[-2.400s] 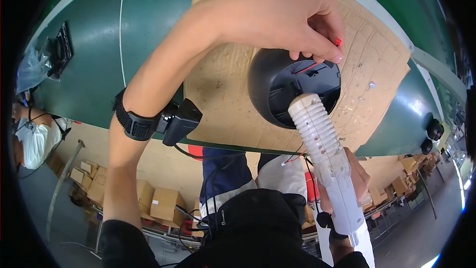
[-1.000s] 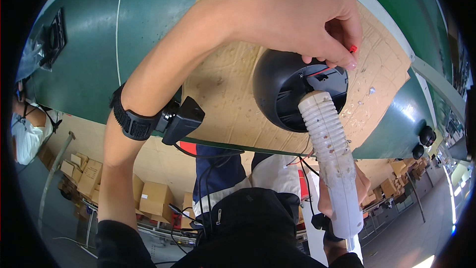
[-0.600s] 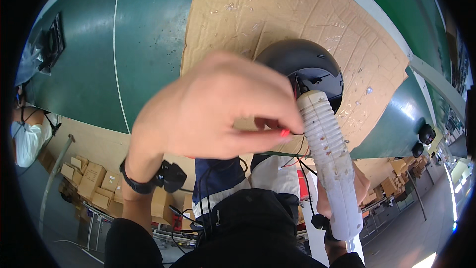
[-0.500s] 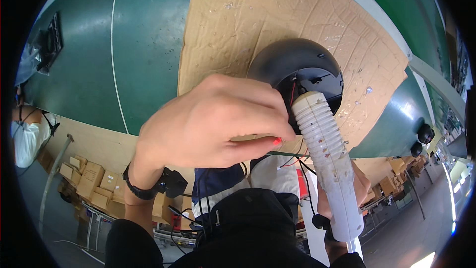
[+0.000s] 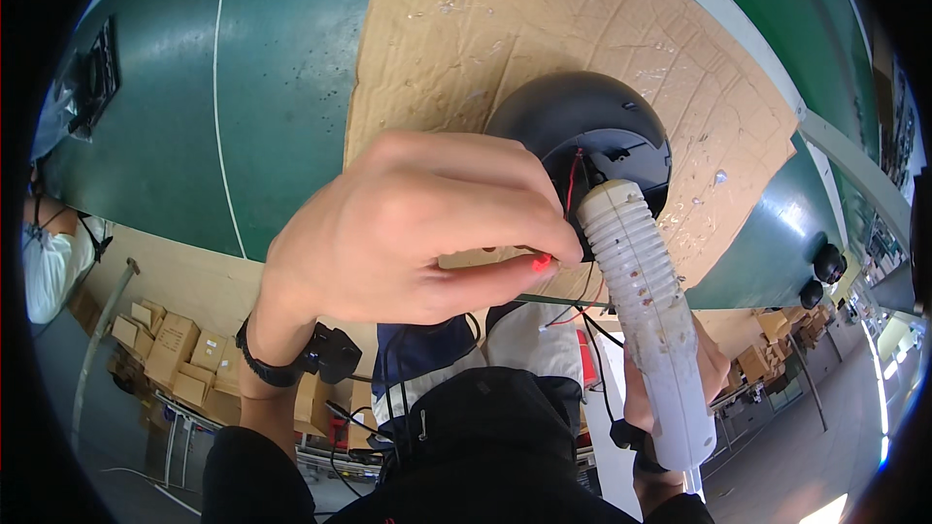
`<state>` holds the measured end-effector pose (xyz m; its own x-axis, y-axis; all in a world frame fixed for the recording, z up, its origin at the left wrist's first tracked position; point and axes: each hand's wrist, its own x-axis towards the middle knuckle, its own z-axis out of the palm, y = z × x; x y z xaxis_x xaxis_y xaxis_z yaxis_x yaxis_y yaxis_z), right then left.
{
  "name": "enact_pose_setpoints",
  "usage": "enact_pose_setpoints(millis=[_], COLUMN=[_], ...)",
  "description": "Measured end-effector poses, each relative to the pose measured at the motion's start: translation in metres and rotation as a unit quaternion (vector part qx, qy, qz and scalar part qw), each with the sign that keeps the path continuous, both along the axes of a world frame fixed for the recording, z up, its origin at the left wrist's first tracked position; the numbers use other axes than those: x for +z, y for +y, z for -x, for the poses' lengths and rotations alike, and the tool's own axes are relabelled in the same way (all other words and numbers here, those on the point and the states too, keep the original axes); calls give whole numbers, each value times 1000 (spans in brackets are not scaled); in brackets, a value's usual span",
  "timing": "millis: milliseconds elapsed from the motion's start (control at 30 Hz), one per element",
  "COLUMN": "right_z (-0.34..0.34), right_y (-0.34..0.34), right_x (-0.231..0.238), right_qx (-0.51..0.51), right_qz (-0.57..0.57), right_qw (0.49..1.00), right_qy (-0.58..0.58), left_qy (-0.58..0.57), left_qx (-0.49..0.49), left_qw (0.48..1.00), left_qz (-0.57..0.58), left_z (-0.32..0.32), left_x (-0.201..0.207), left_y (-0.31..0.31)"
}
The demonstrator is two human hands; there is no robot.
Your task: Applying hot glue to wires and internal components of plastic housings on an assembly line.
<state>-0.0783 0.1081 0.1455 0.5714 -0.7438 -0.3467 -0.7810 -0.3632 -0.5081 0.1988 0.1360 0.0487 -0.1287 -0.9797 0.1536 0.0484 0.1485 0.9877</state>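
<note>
My left hand (image 5: 427,223) is closed in a pinch, with a small red piece at the fingertips and a thin red wire (image 5: 571,184) running toward them from a round black housing (image 5: 573,102). The housing lies on cardboard, its recessed opening toward me. My right hand (image 5: 707,364), partly hidden, is wrapped round a white ribbed hot glue gun (image 5: 646,272), stained brown in places. A clear glue stick (image 5: 692,480) pokes out of its rear end. The gun's front end is at the housing's opening; its tip cannot be made out. Thin loose wires (image 5: 582,311) hang below the table edge.
The cardboard sheet (image 5: 437,58) covers part of a green table (image 5: 291,68). Dark parts (image 5: 102,82) lie far left, and small black round things (image 5: 828,262) sit at the right. Cardboard boxes (image 5: 180,344) are stacked below left. Another person's arm (image 5: 60,223) shows at the left edge.
The red wire shows more fully and straighter between the housing and my left fingers. My left hand has shifted slightly left and up; the glue gun has moved slightly right.
</note>
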Motion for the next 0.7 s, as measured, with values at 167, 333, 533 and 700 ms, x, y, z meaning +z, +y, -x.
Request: enact_pose_setpoints(millis=[167,333,533,700], right_z=[1,-3,-5,3], right_y=[2,10,11,11], right_x=[6,-3,1,-1], right_qx=[-3,-72,-55,-51], right_qz=[13,20,-6,-15], right_qw=[1000,996,998,998], right_qy=[20,-55,-27,-27], left_qy=[-32,-66,-95,-83], left_qx=[42,68,77,139], left_qw=[999,996,992,982], left_qz=[3,-4,19,-97], left_z=[-3,-6,-6,7], left_x=[4,9,11,21], left_y=[-2,-4,-12,10])
